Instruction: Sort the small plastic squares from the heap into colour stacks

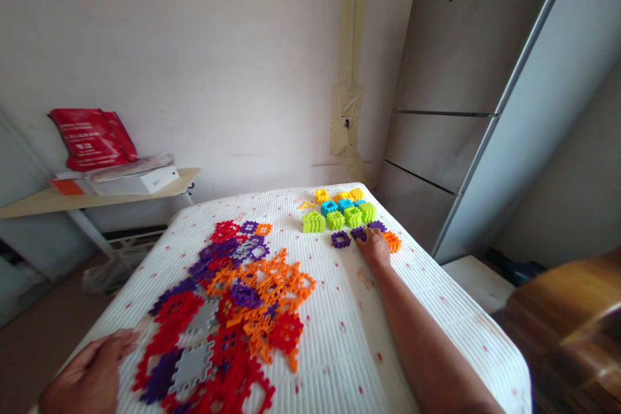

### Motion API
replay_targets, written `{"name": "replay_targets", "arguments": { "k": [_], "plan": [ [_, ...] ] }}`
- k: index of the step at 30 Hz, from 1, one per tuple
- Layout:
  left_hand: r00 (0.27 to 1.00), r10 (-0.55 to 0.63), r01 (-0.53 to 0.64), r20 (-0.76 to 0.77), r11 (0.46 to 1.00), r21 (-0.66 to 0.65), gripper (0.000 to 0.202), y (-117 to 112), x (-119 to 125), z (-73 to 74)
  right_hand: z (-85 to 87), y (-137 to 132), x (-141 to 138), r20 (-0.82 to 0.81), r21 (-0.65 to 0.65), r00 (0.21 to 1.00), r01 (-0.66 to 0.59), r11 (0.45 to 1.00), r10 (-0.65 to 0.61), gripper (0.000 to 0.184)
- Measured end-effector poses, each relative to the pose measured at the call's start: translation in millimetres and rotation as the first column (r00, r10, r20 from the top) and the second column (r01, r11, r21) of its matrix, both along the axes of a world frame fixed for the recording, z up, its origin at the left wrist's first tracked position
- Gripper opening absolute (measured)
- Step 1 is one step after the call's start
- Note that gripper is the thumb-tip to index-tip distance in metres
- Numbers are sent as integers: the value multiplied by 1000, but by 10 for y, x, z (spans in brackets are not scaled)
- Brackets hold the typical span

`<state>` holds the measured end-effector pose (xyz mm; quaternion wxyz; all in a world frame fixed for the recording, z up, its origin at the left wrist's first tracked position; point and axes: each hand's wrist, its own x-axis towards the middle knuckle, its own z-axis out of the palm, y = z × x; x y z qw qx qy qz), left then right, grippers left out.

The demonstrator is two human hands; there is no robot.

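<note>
My right hand [374, 248] reaches across the table, its fingers closed at a purple notched building tile [359, 233]; the fingertips are partly hidden. A purple square tile [340, 239] with an open centre lies just left of it, and an orange stack of tiles [392, 242] stands to its right. Another purple tile [376, 226] shows behind the fingers. My left hand [92, 369] rests at the near left edge, fingers loosely extended and nothing visible in them. Beside it spreads a loose heap of red, purple, grey and orange tiles [190, 367].
Behind my right hand stand green stacks [335, 220], blue stacks [345, 205] and yellow stacks [322, 196]. A white ribbed cloth [334, 343] covers the table. A fridge [436, 103] stands right, a brown chair-like object [567, 323] near right, and a side table [29, 204] left.
</note>
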<state>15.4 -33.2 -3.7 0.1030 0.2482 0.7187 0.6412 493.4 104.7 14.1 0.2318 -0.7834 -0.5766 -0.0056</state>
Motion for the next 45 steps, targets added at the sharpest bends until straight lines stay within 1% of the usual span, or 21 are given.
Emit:
{"name": "replay_targets", "arguments": {
  "k": [3, 6, 7, 8, 10, 12, 14, 16, 18, 20, 22, 23, 25, 27, 30, 32, 34, 38, 40, 42, 45],
  "plan": [
    [995, -59, 59, 80, 998, 1, 19, -34, 55, 98, 42, -39, -24, 14, 18, 1000, -6, 1000, 6, 31],
    [996, -46, 45, 80, 999, 20, 21, -37, 83, 150, 115, -94, -78, 41, 137, 998, -56, 989, 51, 29],
    [996, -77, 76, 50, 997, 29, 23, -33, 80, 148, 145, -114, -114, 49, 191, 996, -88, 978, 80, 29],
    [996, -80, 79, 31, 996, 30, 24, -28, 70, 137, 175, -136, -162, 55, 241, 991, -130, 962, 120, 29],
    [997, -79, 79, -4, 996, 32, 26, -19, 40, 101, 230, -192, -306, 58, 313, 968, -251, 916, 245, 29],
    [996, -86, 87, -32, 996, 30, 27, -16, 10, 63, 268, -277, -517, 54, 344, 907, -410, 845, 418, 29],
    [994, -95, 97, -47, 995, 29, 27, -15, -11, 34, 281, -395, -781, 44, 346, 806, -567, 748, 590, 28],
    [993, -101, 103, -54, 994, 31, 28, -13, -25, 12, 274, -533, -1067, 33, 325, 689, -692, 644, 724, 27],
    [993, -105, 107, -58, 994, 36, 29, -9, -38, -7, 259, -669, -1338, 31, 274, 586, -784, 557, 810, 25],
    [993, -106, 108, -61, 993, 39, 29, -6, -48, -19, 249, -782, -1568, 44, 228, 499, -849, 477, 866, 23],
    [993, -101, 104, -62, 994, 36, 29, -7, -50, -18, 248, -858, -1747, 56, 201, 433, -888, 415, 900, 20],
    [993, -98, 101, -61, 994, 33, 28, -9, -47, -12, 250, -882, -1818, 58, 188, 413, -898, 397, 909, 21],
    [994, -96, 98, -54, 995, 27, 27, -15, -34, 7, 247, -904, -1933, 60, 151, 407, -906, 394, 912, 28],
    [994, -97, 98, -44, 995, 25, 27, -20, -16, 27, 231, -901, -2016, 72, 103, 424, -904, 416, 903, 31],
    [995, -91, 92, -27, 996, 24, 27, -21, 1, 43, 185, -880, -2081, 96, 59, 449, -894, 445, 889, 21],
    [996, -88, 88, -13, 996, 26, 27, -19, 5, 46, 164, -866, -2079, 93, 85, 452, -891, 445, 887, 15],
    [996, -87, 87, 0, 996, 25, 27, -17, 3, 49, 170, -851, -2039, 77, 144, 461, -882, 448, 884, 15],
    [997, -72, 72, 33, 997, 7, 27, -11, 3, 66, 245, -789, -1846, 56, 283, 527, -823, 492, 848, 20],
    [997, -61, 60, 57, 998, 15, 26, -9, 8, 75, 274, -733, -1689, 74, 338, 552, -798, 499, 831, 21],
    [994, -55, 52, 93, 998, 34, 24, -8, 17, 84, 274, -668, -1498, 120, 358, 569, -789, 499, 814, 23],
    [990, -48, 43, 134, 998, 36, 23, -8, 35, 98, 224, -603, -1196, 209, 318, 593, -793, 519, 778, 26]
  ]
}}
